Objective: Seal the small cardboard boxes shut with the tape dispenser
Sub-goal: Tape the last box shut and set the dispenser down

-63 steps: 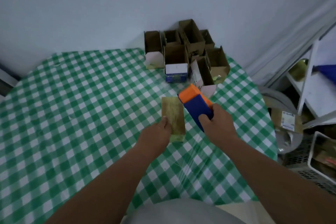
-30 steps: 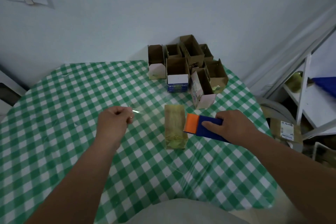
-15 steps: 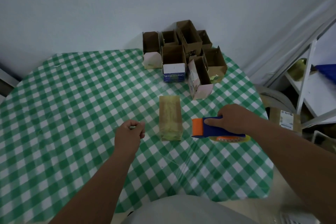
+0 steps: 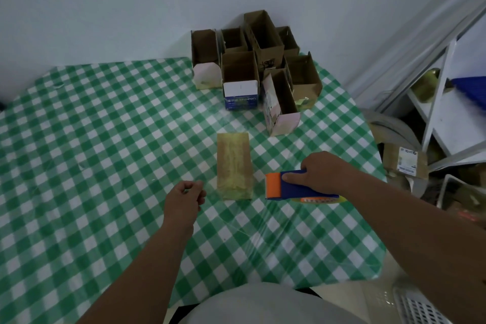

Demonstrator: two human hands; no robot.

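Hands flank the closed box [image 4: 233, 164], long axis 12–6: left hand [image 4: 184, 198] at 8, nearer, fingers curled, maybe pinching a tape scrap (can't tell); right hand [image 4: 322, 172] at 4 grips the tape dispenser [image 4: 294, 187] on the bench [image 4: 92, 139].

The table [image 4: 79, 166] wears a green-and-white checked cloth under a clear, glossy plastic film that wrinkles and shines near its front edge. The flat box [image 4: 233, 164] in the middle is brown cardboard, its top glossy with yellowish tape. The dispenser [image 4: 297, 187] to its right is smooth matt plastic, blue with an orange end. The open boxes [image 4: 256, 66] at the far side are matt brown cardboard, some with white or pink printed paper faces. The wall [image 4: 131, 8] behind is smooth and matt.
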